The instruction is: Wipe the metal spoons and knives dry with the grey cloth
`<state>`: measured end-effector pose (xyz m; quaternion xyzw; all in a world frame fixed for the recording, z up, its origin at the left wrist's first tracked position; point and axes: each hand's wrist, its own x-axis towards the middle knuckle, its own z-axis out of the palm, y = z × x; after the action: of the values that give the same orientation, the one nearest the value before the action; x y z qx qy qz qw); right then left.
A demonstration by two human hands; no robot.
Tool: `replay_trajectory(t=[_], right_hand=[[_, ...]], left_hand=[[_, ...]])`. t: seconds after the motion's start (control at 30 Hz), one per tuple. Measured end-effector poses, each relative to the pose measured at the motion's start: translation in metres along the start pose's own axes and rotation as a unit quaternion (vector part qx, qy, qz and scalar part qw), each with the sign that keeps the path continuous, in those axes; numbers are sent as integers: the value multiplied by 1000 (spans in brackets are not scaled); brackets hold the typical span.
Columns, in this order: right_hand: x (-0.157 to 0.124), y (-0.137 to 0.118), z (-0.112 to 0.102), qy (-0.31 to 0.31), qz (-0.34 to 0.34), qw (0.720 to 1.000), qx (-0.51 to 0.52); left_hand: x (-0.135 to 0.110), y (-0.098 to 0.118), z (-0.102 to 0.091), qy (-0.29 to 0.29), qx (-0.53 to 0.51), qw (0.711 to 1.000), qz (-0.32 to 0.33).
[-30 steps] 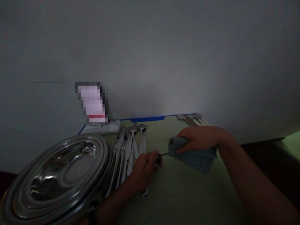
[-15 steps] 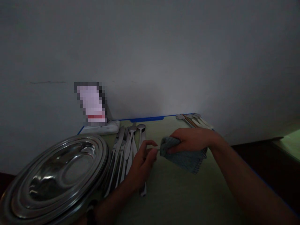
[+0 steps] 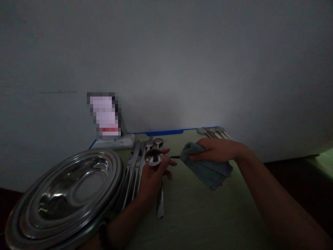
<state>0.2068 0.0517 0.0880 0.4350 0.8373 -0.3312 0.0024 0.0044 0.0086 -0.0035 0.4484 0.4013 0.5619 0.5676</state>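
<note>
My left hand [image 3: 153, 173] grips a steel spoon [image 3: 154, 158] by the neck, its shiny bowl turned up and toward the left. The spoon's handle runs right into a grey-blue cloth [image 3: 205, 166], which my right hand [image 3: 217, 150] has closed around it. Both hands hover just above a pale green table top [image 3: 203, 215]. Left of my left hand lies a row of several steel spoons and knives [image 3: 135, 166], side by side.
A stack of large round steel plates [image 3: 65, 194] fills the lower left. A white block with a blurred card [image 3: 105, 116] stands against the wall behind. More cutlery [image 3: 214, 132] lies at the far right by the table's blue edge [image 3: 163, 132].
The spoon's bowl has come out of the cloth and now shows in my left hand, lifted a little. My right hand with the cloth slid along the handle and rose slightly.
</note>
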Motion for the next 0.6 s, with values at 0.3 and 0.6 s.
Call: replay_trajectory(t=[0.3, 0.6], right_hand=[[20, 6, 18, -29, -3, 996, 83], [53, 19, 30, 200, -59, 760, 615]], left_hand=[[3, -5, -3, 10, -3, 1000, -8], [-1, -2, -1, 16, 45, 999, -9]])
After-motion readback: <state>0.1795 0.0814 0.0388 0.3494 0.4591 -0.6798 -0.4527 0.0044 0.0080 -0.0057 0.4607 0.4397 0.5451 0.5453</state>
